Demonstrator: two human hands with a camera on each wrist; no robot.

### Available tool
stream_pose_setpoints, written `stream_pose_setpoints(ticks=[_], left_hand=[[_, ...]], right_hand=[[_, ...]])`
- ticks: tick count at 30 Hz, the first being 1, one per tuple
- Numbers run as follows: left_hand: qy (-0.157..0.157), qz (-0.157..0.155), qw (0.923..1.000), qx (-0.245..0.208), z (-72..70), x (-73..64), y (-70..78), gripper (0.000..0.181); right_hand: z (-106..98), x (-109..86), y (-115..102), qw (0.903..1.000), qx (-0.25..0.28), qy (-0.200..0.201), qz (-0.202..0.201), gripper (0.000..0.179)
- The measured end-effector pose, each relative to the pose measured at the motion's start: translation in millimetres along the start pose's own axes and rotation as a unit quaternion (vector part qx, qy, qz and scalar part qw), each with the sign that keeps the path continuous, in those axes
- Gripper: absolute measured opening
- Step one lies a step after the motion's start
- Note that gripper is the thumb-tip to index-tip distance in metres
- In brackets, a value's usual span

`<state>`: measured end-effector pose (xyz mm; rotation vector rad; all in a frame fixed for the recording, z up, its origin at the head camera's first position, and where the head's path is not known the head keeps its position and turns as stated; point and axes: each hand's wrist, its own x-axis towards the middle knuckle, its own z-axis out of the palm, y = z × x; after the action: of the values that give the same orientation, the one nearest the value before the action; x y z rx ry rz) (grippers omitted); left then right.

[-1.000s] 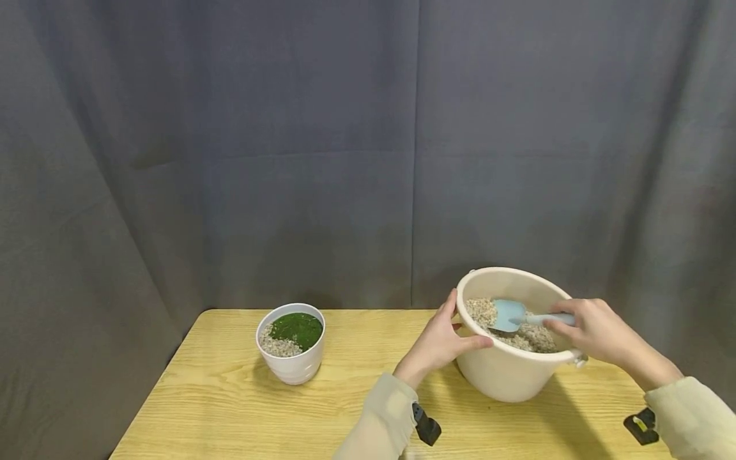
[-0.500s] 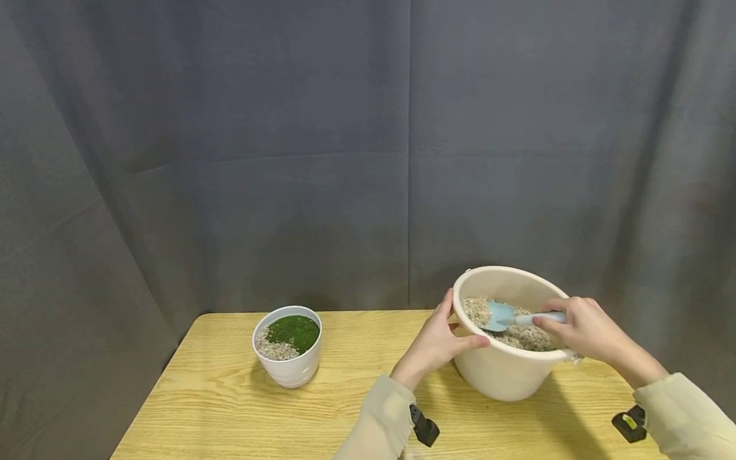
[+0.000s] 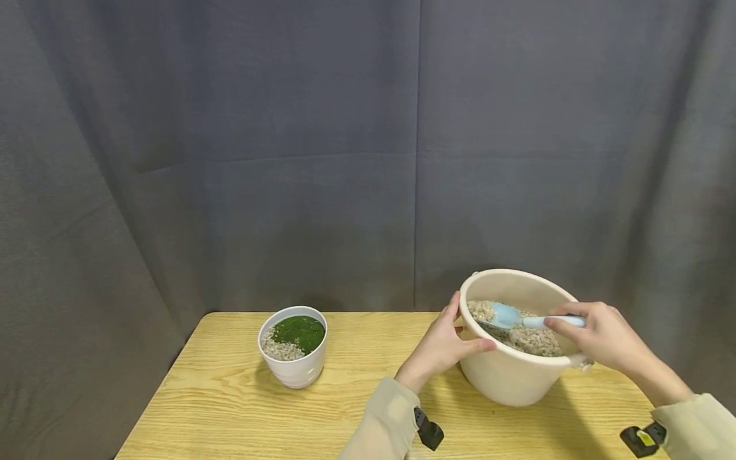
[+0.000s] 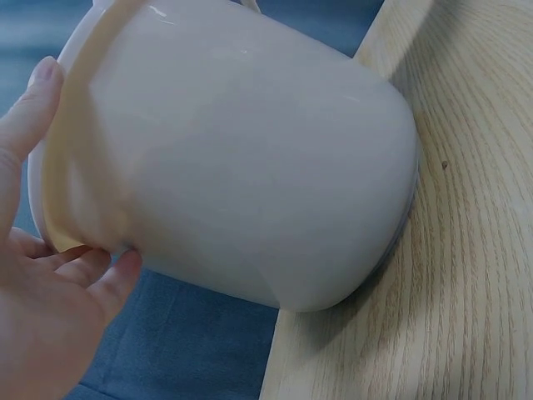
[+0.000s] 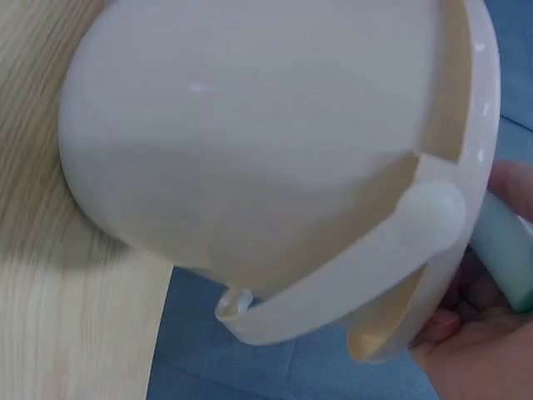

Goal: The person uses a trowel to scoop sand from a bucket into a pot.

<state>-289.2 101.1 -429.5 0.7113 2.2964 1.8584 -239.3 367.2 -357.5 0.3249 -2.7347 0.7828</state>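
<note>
At the right of the table, a cream plastic bucket (image 3: 508, 380) leans toward the left, with pale gravel (image 3: 537, 343) inside. My left hand (image 3: 439, 345) grips its left rim, thumb over the near side. In the left wrist view the fingers (image 4: 117, 279) lie under the bucket's lip. My right hand (image 3: 606, 335) holds a light blue trowel (image 3: 506, 315) by its handle, the blade in the gravel by the bucket's left wall. The right wrist view shows the trowel handle (image 5: 502, 250) behind the rim, the blade hidden by the bucket.
A white flowerpot (image 3: 296, 374) stands on the left of the wooden table (image 3: 218, 409), holding a green moss-like patch (image 3: 301, 332) and pale gravel. The bucket's carrying handle (image 5: 333, 292) hangs on its right side. A dark grey curtain (image 3: 310, 160) rises behind the table.
The trowel has shifted slightly left within the bucket, and its blade now lies more tilted in the gravel. The left hand keeps its grip on the rim. The flowerpot stays put.
</note>
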Motion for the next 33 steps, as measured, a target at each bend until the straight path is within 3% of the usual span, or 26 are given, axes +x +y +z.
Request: stream_pose_setpoints(ticks=[14, 24, 33], left_hand=[[-0.009, 0.0, 0.9999, -0.01, -2.1, 0.5, 3.7, 0.113], [-0.012, 0.002, 0.9999, -0.012, -2.1, -1.7, 3.1, 0.111], [-0.013, -0.001, 0.9999, 0.006, -4.3, -1.9, 5.2, 0.109]], right_hand=[[1.5, -26.9, -3.1, 0.9969, 0.025, 0.074, 0.013, 0.019], [5.3, -44.7, 6.1, 0.9885, 0.059, 0.137, 0.027, 0.021], [5.0, -47.7, 8.2, 0.9846, 0.078, 0.153, 0.034, 0.023]])
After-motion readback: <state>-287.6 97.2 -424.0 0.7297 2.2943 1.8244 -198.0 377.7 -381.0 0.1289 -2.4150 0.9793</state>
